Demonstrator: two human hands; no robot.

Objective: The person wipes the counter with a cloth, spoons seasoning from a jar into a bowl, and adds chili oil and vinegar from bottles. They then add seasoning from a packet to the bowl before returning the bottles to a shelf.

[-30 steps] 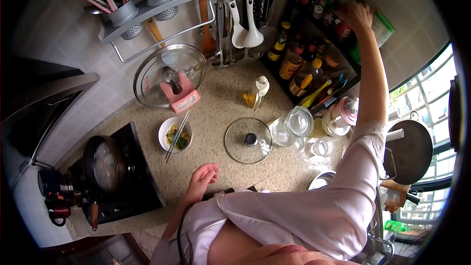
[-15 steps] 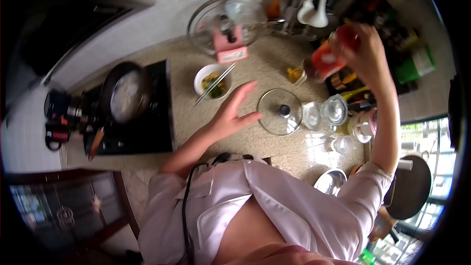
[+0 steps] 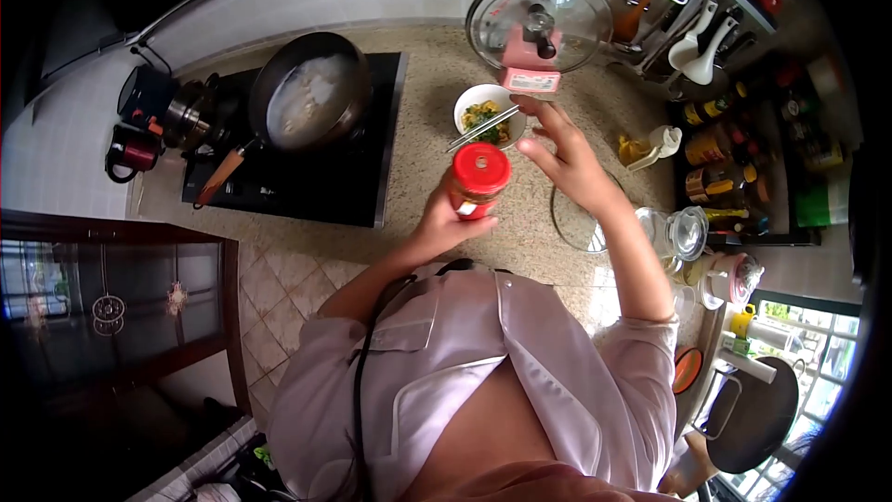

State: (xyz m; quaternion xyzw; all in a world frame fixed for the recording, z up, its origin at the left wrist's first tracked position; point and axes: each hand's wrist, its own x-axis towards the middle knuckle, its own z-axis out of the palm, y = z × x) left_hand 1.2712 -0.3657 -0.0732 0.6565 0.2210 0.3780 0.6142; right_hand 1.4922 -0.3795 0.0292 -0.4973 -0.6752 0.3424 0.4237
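My left hand is wrapped around a jar with a red screw lid, held upright over the counter's front part. My right hand is raised to the right of the jar, thumb and fingers apart, holding nothing I can see. Its fingertips are close to the upper end of a pair of metal chopsticks; whether they touch cannot be made out. The chopsticks lie across a white bowl with yellow and green food in it. Beneath my right forearm, a glass lid rests partly hidden on the counter.
Left, a dark pan with whitish contents stands on the black hob, its wooden handle toward me. Behind the bowl a large glass lid leans on a pink holder. Glass jars and a shelf of bottles line the right.
The red-lidded jar has come from my right hand at the shelf into my left hand near the bowl. My right hand has moved left, toward the chopsticks. The view has shifted.
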